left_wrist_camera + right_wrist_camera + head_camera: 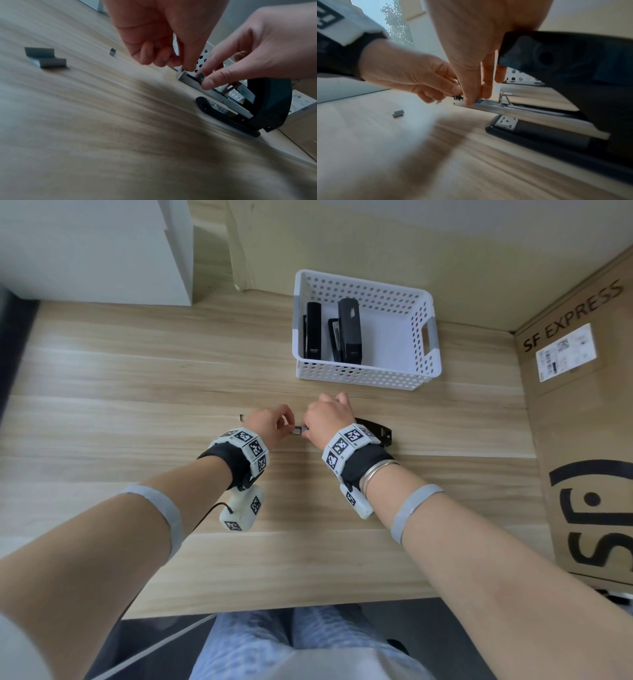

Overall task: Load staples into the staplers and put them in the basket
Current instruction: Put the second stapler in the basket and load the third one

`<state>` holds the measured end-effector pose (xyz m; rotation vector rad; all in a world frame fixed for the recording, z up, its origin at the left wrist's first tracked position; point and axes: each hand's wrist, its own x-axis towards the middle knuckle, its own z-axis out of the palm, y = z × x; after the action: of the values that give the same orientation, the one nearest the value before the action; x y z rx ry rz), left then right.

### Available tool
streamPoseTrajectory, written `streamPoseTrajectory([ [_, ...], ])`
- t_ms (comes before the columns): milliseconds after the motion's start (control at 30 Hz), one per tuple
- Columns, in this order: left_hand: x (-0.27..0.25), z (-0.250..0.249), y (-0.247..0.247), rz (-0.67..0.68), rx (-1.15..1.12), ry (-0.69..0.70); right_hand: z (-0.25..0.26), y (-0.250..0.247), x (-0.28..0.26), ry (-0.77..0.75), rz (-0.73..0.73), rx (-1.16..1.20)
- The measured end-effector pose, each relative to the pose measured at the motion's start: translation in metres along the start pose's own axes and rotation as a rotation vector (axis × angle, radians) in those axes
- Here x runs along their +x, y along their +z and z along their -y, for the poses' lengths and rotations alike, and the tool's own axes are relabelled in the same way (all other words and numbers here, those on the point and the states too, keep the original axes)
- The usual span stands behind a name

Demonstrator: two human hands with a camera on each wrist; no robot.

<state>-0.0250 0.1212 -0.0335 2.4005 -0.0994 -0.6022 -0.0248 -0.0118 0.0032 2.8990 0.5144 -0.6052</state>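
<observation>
A black stapler (267, 105) stands on the wooden table with its lid (570, 56) swung up and its metal magazine (489, 106) exposed. My left hand (284, 422) pinches the front end of the magazine. From above, my right hand (308, 428) pinches a short strip of staples (200, 76) between thumb and forefinger, at the open top of the magazine near its front. In the head view both hands cover most of the stapler (375, 429). The white perforated basket (424, 347) stands farther back and holds two dark staplers (313, 330) (349, 332).
Loose staple strips (45, 58) lie on the table left of the hands, with a smaller piece (112, 52) beyond them. A large cardboard box (582, 422) borders the table on the right. A white cabinet (96, 251) stands at the back left.
</observation>
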Motion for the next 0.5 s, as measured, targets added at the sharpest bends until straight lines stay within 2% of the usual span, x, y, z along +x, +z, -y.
streamPoseTrajectory([
  [233,-0.001,0.000,0.001,-0.024,-0.002,-0.010,0.002,-0.004,0.006,0.037,0.062,0.023],
  [367,-0.002,0.002,-0.001,0.008,0.013,0.003,0.003,-0.001,0.011,0.081,0.026,0.053],
  [500,-0.005,0.005,-0.009,0.016,0.064,0.013,0.001,-0.003,0.010,0.113,0.050,0.053],
])
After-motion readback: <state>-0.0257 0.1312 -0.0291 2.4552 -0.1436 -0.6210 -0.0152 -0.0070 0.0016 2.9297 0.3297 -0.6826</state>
